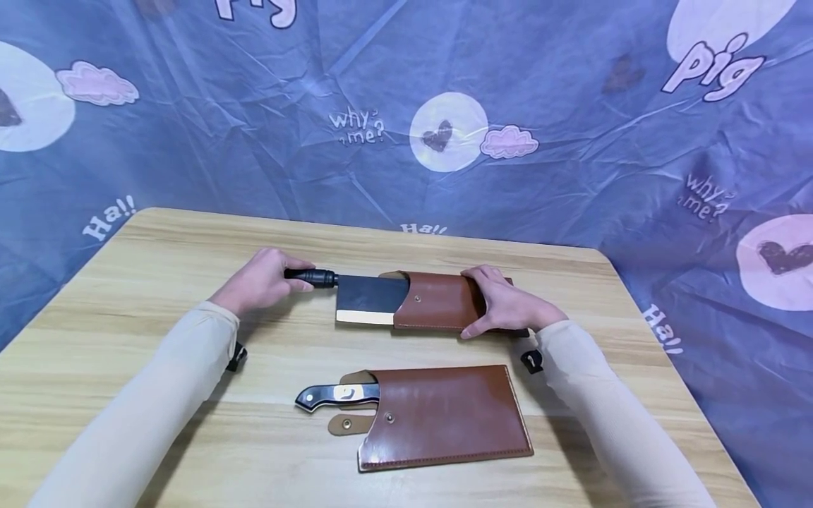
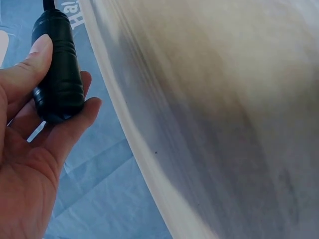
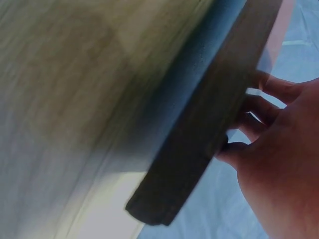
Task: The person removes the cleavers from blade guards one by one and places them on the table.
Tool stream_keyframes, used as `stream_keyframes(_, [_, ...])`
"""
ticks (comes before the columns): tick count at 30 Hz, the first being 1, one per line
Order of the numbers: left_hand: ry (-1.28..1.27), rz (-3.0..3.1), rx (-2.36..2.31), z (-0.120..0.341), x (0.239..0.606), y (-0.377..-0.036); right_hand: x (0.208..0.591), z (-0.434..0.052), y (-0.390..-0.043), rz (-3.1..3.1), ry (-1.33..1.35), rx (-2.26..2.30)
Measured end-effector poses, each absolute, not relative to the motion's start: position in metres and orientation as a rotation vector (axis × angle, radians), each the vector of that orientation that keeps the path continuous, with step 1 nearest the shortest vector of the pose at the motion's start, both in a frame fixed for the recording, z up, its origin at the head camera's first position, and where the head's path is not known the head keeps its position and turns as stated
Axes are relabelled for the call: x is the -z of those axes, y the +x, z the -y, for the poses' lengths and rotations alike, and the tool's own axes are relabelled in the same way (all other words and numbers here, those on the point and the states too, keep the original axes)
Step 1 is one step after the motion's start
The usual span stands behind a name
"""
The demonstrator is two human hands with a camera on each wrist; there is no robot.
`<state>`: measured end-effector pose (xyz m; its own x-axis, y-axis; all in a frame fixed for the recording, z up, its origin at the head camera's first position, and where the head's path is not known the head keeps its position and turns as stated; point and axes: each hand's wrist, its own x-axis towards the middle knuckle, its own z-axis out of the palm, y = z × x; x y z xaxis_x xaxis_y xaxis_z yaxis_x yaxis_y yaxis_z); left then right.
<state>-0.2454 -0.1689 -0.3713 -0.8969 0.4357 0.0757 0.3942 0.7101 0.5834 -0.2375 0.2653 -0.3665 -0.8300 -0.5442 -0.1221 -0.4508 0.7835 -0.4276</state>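
A cleaver with a dark blade (image 1: 370,299) lies partly inside a brown leather sheath (image 1: 438,302) at the middle of the wooden table (image 1: 127,296). My left hand (image 1: 262,281) grips its black handle (image 1: 311,276), which the left wrist view shows held between thumb and fingers (image 2: 57,64). My right hand (image 1: 504,303) clasps the sheath's right end, thumb on the near edge, fingers over the top. The right wrist view shows fingers (image 3: 259,117) curled round the sheath's dark edge (image 3: 204,124).
Nearer to me lies a second brown sheath (image 1: 444,415) with a black knife handle (image 1: 333,395) sticking out at its left and an unfastened snap strap (image 1: 349,424). A blue printed cloth (image 1: 406,106) hangs behind and around the table.
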Motion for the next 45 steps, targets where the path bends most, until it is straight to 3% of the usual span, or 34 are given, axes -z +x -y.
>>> stream_keyframes(45, [0.61,-2.888,-0.976,0.181,0.375,-0.249,0.364,-0.274,-0.239,-2.773,-0.719,0.57])
